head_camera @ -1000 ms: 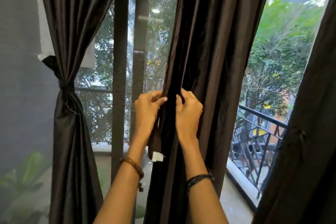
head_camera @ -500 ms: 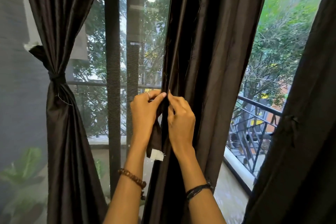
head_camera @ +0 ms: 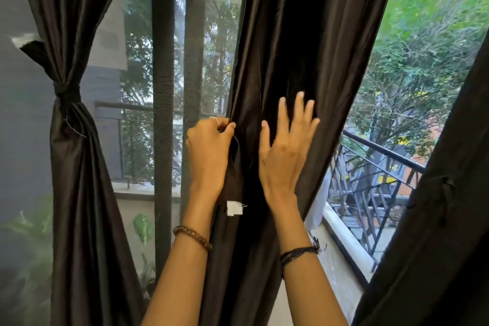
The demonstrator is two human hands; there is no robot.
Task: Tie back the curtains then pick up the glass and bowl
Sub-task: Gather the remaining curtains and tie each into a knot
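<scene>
A dark brown middle curtain (head_camera: 304, 48) hung loose before the window, unlike the tied left curtain (head_camera: 71, 167). The right hand (head_camera: 284, 151) lay flat and open on its folds; the left hand (head_camera: 209, 151) pinched the tie-back strip (head_camera: 234, 183). Gathering all folds first would probably tie neater. No glass or bowl showed.

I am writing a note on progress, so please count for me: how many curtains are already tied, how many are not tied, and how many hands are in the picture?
Tied curtains: 2, the left curtain and the right curtain
Untied curtains: 1, the middle curtain
Hands: 2, left hand and right hand
Total: 5
</scene>
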